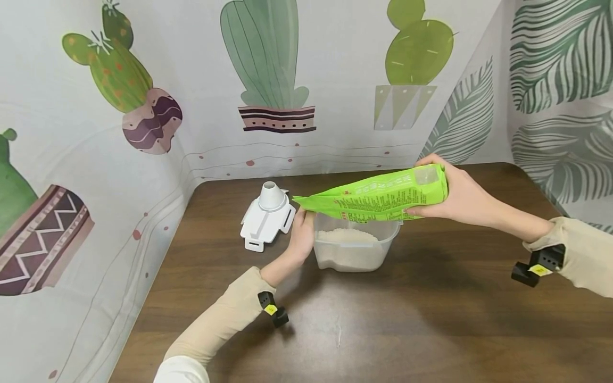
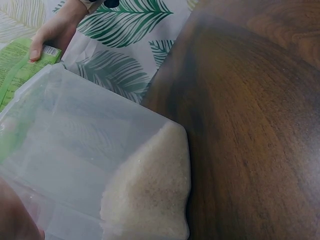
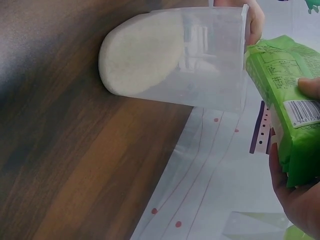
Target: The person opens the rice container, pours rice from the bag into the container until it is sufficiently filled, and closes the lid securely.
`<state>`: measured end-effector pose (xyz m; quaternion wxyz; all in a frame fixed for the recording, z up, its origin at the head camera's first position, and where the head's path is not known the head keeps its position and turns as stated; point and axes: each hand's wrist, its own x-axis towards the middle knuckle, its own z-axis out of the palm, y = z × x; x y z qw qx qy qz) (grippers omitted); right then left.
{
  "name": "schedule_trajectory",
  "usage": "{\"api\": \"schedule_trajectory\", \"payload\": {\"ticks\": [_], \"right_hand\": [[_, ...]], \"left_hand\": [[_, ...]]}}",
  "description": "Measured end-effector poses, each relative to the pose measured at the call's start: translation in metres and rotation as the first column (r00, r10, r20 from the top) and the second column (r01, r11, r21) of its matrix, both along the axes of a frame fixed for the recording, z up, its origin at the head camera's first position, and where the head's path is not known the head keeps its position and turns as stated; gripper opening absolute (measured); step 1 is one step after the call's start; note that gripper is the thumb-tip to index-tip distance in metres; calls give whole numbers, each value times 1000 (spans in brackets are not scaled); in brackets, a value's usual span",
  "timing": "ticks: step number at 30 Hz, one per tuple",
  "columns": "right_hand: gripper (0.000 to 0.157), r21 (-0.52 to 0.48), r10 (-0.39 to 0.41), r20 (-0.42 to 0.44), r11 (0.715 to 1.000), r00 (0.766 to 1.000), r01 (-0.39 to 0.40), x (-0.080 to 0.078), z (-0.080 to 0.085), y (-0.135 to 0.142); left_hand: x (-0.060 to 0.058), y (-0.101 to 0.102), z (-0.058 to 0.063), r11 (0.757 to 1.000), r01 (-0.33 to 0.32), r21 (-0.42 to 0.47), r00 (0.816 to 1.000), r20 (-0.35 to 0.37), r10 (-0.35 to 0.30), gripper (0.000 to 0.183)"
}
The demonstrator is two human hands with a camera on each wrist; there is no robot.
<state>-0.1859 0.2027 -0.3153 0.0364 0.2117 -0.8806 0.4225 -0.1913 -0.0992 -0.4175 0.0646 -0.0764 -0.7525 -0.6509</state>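
My right hand (image 1: 460, 194) grips the bottom end of a green printed bag (image 1: 383, 194), thumb on one face and fingers on the other. The bag lies nearly level across the top of a translucent plastic container (image 1: 351, 255), its narrow end toward the left. White grains that look like rice (image 2: 150, 185) are heaped inside the container. My left hand (image 1: 301, 236) holds the container's left side near the rim, close to the bag's narrow end. The bag hides part of the left fingers, so whether they also touch it I cannot tell.
A white lid (image 1: 263, 226) with a cone-shaped spout lies on the brown wooden table (image 1: 383, 330), left of the container. Behind the table hangs a cloth (image 1: 345, 143) printed with cacti and leaves.
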Motion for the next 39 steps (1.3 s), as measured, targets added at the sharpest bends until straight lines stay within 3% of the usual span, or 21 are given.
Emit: {"api": "schedule_trajectory", "payload": {"ticks": [39], "right_hand": [[77,69,-24,-10,997,1000,25,-2,4,9]], "left_hand": [[-1,2,-2,1000,9,11,1000,-28,-9,34]]}}
